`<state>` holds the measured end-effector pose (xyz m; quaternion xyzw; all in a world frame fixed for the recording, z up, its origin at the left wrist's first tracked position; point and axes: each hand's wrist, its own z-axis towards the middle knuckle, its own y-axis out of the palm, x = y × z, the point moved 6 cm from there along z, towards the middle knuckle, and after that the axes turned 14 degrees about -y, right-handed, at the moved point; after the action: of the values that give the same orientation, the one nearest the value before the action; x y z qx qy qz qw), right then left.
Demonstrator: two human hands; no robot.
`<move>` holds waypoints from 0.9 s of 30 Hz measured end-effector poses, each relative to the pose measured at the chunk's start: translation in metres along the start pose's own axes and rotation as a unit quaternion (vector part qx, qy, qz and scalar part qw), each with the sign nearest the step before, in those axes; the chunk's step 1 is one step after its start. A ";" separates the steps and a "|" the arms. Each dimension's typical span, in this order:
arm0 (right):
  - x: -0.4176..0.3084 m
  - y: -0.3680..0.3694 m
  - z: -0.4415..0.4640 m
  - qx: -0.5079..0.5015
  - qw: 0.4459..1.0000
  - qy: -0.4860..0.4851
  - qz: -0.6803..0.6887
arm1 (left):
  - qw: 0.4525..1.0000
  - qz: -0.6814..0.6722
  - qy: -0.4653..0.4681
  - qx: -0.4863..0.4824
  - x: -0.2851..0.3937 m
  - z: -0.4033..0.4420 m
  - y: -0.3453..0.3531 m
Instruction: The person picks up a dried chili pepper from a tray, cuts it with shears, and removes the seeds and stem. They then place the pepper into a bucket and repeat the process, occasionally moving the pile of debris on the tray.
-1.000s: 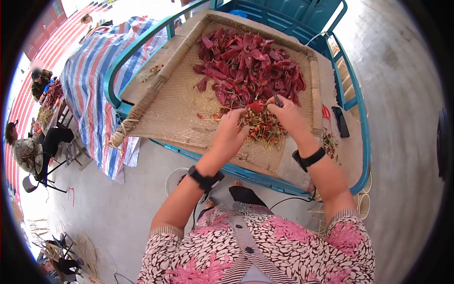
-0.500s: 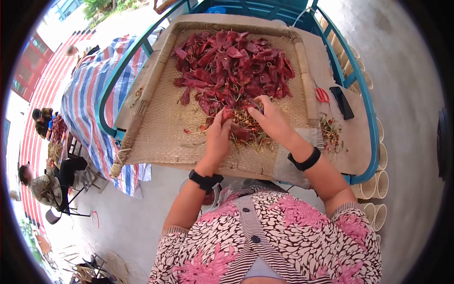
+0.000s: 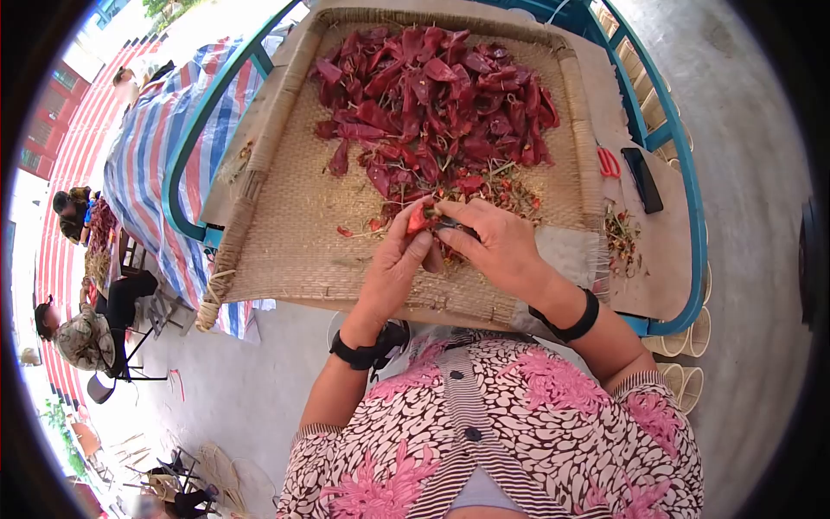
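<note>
My left hand (image 3: pixel 393 259) pinches a red chili pepper (image 3: pixel 421 218) over the near part of a woven tray (image 3: pixel 298 233). Against the pepper's stem end is my right hand (image 3: pixel 497 242), its fingers closed on a small dark tool (image 3: pixel 456 226). A large heap of dried red peppers (image 3: pixel 432 95) lies beyond both hands on the tray. Stems and seed bits (image 3: pixel 510 189) are scattered just past my right hand, partly hidden by it.
Red-handled scissors (image 3: pixel 609 163), a black phone (image 3: pixel 641 180) and a small pile of stems (image 3: pixel 621 235) lie right of the tray, inside a teal cart rail (image 3: pixel 692 251). A striped tarp (image 3: pixel 164 164) and seated people (image 3: pixel 82 337) are at the left.
The view has shifted. From apart, my hands have come together at a pepper held in my left hand, and the tool in my right hand now meets its stem end.
</note>
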<state>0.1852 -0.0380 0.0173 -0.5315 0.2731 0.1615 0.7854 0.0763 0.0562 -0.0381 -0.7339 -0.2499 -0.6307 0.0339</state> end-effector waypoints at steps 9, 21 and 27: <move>-0.019 -0.009 -0.005 -0.005 0.993 -0.045 -0.105 | 0.976 -0.210 -0.039 0.049 -0.015 0.002 -0.004; -0.025 -0.017 -0.003 -0.006 0.989 -0.091 -0.118 | 0.959 -0.277 -0.015 0.066 -0.014 -0.010 0.000; -0.027 -0.017 -0.003 -0.025 0.984 -0.106 -0.142 | 0.962 -0.263 -0.007 0.077 -0.022 -0.011 -0.006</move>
<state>0.1716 -0.0466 0.0451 -0.5637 0.1057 0.1107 0.8116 0.0622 0.0506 -0.0587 -0.6418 -0.4822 -0.5911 -0.0782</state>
